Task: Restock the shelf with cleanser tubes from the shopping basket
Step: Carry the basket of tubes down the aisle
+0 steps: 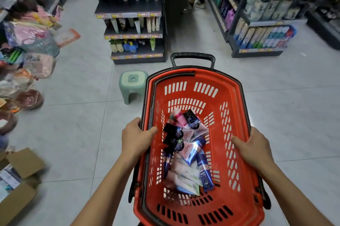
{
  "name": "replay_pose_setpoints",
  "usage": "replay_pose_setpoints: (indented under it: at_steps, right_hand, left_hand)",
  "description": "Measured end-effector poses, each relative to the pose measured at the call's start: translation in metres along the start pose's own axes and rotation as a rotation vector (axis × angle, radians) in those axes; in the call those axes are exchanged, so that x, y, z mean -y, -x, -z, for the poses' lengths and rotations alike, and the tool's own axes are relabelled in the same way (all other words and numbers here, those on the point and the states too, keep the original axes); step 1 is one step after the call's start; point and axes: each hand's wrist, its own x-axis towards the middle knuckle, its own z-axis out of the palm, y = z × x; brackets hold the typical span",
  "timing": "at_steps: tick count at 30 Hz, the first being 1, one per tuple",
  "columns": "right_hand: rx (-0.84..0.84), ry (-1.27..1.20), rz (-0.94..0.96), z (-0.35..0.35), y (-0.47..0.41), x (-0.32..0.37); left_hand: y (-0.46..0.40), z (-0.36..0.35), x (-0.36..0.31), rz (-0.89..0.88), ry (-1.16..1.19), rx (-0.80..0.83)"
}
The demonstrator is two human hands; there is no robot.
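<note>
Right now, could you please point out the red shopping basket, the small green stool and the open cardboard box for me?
red shopping basket [237, 108]: head view, on its right side wall.
small green stool [132, 78]: head view, on its seat top.
open cardboard box [24, 163]: head view, on its raised flap.

**Readable print in the basket**

"Soflto", or something close to it, stands on a pink tube [184, 149] in the middle of the red basket [237, 115]. The yellow shelf price tags [128, 16] are too blurred to read.

Left hand [137, 136] and right hand [253, 145] outstretched, fingers [237, 141] curled, gripping.
</note>
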Motion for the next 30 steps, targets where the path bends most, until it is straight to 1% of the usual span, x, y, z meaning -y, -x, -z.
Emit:
replay_pose_setpoints:
  at_steps: [6, 9, 11, 13, 15, 18, 23, 30]
  right_hand:
    - [0.039, -0.018, 0.006, -0.009, -0.071, 0.036]
    - [0.057, -0.032, 0.03, -0.011, -0.12, 0.06]
    - [0.079, -0.033, 0.049, -0.006, -0.207, 0.091]
    - [0.09, -0.039, 0.053, 0.0, -0.243, 0.114]
    - [0.106, -0.057, 0.054, 0.001, -0.247, 0.118]
    - [0.117, -0.053, 0.064, 0.003, -0.269, 0.123]
    - [0.127, -0.057, 0.115, 0.018, -0.356, 0.161]
    - [0.15, -0.06, 0.119, 0.024, -0.43, 0.191]
  left_hand:
    - [-0.068, -0.009, -0.029, 0.024, -0.009, -0.025]
    - [-0.109, -0.017, -0.054, 0.035, -0.006, -0.033]
    - [-0.176, -0.041, -0.093, 0.069, -0.026, -0.089]
    - [-0.2, -0.045, -0.12, 0.079, -0.007, -0.114]
    - [-0.205, -0.044, -0.122, 0.074, 0.02, -0.103]
    - [-0.219, -0.05, -0.129, 0.081, 0.001, -0.105]
    - [-0.279, -0.069, -0.181, 0.085, 0.032, -0.157]
    - [-0.338, -0.088, -0.221, 0.099, 0.026, -0.175]
